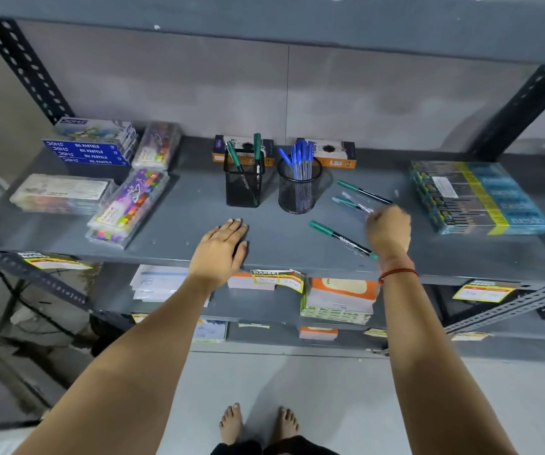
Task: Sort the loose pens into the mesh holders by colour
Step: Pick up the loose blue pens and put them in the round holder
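On the grey shelf [172, 244] stand two black mesh holders. The square holder [243, 188] has green pens [257, 146] in it, and the round holder [297, 195] is full of blue pens [302, 159]. To the right of them lie loose pens: a green marker [363, 192] at the back, a second green marker [340, 238] nearer the front edge, and two clear-barrelled pens [346, 201] between them. My right hand [389, 228] is blurred, its fingers curled around the near ends of the clear pens. My left hand [220, 247] rests flat and empty on the shelf before the square holder.
Stacked oil pastel boxes [90, 152] and crayon packs [130, 205] fill the shelf's left side. Teal wrapped packs [474, 195] sit at the right. Two small boxes [336, 154] stand behind the holders. Notepads [340, 297] lie on the shelf below.
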A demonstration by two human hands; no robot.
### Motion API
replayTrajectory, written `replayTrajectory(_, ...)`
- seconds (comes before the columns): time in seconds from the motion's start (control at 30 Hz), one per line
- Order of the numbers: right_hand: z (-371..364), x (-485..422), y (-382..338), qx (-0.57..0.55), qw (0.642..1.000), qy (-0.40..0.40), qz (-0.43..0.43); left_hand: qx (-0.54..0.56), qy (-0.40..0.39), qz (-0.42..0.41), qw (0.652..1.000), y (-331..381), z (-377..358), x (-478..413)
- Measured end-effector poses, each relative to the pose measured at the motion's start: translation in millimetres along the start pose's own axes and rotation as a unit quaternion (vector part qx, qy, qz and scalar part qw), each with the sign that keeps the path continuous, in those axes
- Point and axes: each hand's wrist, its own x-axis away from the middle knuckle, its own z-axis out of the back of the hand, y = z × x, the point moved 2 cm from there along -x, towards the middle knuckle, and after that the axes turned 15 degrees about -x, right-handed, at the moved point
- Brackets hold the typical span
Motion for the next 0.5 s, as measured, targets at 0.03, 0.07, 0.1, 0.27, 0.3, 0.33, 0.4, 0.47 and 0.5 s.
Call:
replayTrajectory(0.03, 6, -2, -9, -0.026, 0.999, 0.005, 0.027, -0.005, 0.008, 0.001, 1.000, 1, 0, 1)
replayTrajectory(0.07, 11, -4, -20, -0.045, 0.998, 0.003, 0.052, -0.009, 0.011, 0.004, 1.000, 2, -1, 2)
replayTrajectory(0.1, 18, -6, -32, -0.059, 0.995, 0.006, 0.075, -0.011, 0.014, 0.006, 1.000, 2, -1, 2)
replayTrajectory(0.27, 46, -16, -104, -0.189, 0.958, 0.110, 0.185, -0.008, 0.007, 0.003, 1.000, 1, 2, 1)
replayTrajectory(0.3, 47, -19, -114, -0.208, 0.950, 0.117, 0.200, -0.007, 0.003, 0.001, 1.000, 1, 2, 1)
replayTrajectory(0.33, 44, -24, -122, -0.223, 0.945, 0.115, 0.210, -0.008, 0.000, -0.001, 1.000, 1, 2, 0)
replayTrajectory(0.4, 31, -35, -134, -0.230, 0.945, 0.081, 0.220, -0.009, -0.005, -0.003, 1.000, 0, 1, -1)
replayTrajectory(0.47, 13, -40, -141, -0.173, 0.955, 0.055, 0.235, -0.010, -0.006, -0.005, 1.000, -1, 1, -1)
replayTrajectory(0.5, 3, -40, -142, -0.147, 0.957, 0.046, 0.244, -0.012, -0.006, -0.006, 1.000, -1, 1, -2)
